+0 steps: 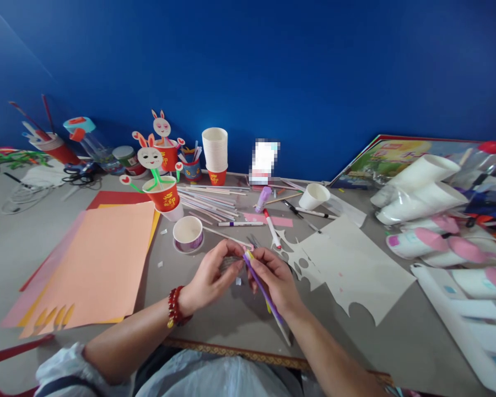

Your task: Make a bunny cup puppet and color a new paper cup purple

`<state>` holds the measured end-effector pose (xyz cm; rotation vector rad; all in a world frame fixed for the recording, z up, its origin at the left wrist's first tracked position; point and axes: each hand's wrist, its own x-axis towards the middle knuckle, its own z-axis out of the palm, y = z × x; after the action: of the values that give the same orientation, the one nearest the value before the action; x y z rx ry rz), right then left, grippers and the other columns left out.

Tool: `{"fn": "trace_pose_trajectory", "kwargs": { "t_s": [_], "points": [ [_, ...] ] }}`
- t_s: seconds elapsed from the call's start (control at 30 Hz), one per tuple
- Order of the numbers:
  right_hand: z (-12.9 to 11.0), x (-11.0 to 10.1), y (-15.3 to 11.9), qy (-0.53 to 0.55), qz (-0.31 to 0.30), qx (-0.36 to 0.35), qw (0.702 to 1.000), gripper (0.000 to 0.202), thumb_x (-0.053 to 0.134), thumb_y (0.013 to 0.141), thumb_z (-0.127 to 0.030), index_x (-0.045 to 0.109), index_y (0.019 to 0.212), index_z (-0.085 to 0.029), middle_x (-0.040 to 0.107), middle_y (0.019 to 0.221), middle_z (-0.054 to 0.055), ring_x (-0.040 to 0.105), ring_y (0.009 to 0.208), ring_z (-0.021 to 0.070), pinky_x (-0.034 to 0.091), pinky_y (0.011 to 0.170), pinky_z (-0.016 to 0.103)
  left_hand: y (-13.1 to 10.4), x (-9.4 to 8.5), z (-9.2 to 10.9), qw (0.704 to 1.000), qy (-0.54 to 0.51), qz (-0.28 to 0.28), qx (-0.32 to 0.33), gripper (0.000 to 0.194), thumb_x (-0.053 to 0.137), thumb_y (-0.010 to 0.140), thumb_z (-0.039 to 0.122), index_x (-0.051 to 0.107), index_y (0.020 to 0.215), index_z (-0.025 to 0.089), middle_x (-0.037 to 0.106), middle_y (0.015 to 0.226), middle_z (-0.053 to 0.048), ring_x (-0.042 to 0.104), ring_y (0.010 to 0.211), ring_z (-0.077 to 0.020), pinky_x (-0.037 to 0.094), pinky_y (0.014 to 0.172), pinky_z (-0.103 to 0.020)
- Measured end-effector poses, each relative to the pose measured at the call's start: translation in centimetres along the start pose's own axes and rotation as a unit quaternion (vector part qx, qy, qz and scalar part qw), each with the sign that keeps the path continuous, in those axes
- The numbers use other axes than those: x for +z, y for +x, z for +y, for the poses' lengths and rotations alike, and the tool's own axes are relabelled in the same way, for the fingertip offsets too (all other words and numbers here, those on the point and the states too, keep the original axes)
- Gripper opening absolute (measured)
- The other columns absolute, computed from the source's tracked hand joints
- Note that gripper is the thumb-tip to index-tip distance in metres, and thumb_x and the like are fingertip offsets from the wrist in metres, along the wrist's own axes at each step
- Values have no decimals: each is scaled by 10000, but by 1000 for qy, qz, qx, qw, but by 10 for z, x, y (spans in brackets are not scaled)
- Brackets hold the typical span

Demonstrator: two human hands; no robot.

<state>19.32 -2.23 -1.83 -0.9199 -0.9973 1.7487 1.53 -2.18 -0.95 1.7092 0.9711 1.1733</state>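
Note:
Near the front edge of the table, my right hand (275, 275) is closed around a bundle of thin sticks (264, 289), purple and whitish with a bit of yellow. The bundle slants down toward the table edge. My left hand (215, 273), with a red bead bracelet on the wrist, has its fingertips pinched at the upper end of that bundle. What exactly its fingertips hold is too small to tell. A small paper cup (188, 234) stands just beyond my left hand. Cut white paper (347, 264) lies to the right of my right hand.
Orange paper sheets (103, 259) lie left. Behind are rabbit-decorated cups (162, 196), loose sticks (210, 204), a stack of paper cups (215, 149), a purple glue stick (263, 198) and a red marker (271, 227). Bagged cups (417, 182) are at right, against a blue wall (314, 71).

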Motion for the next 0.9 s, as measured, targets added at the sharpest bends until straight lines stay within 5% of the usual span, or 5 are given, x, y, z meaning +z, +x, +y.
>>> {"fn": "trace_pose_trajectory", "kwargs": {
  "t_s": [0.13,0.3,0.5,0.9],
  "points": [
    [-1,-1,0,19,-1,-8,1000,324,744,860,-475,587,816,-195,612,635,-43,534,462,70,449,459,178,0,-1,-3,999,-35,34,-3,174,609,943,223,510,1087,213,621,1045,-60,625,1000,-175,514,915,-309],
    [0,-3,2,-10,0,-24,1000,310,712,892,-466,587,808,-195,590,626,-51,532,480,69,454,477,175,4,-6,2,998,-9,-30,-56,179,599,953,252,613,1122,192,674,1090,-75,635,1040,-194,493,935,-311],
    [0,1,2,-89,32,-57,994,316,693,899,-482,592,807,-198,568,628,-49,507,483,72,434,471,182,9,-6,2,993,7,-41,-107,154,601,928,228,641,1066,173,695,1042,-64,643,985,-198,487,895,-306],
    [-1,-4,3,-136,30,-44,989,330,718,864,-496,597,821,-192,543,614,-48,473,493,75,396,466,185,8,-8,5,996,32,-34,-77,77,606,891,177,626,965,176,666,970,-46,621,915,-182,473,844,-293]
  ]
}}
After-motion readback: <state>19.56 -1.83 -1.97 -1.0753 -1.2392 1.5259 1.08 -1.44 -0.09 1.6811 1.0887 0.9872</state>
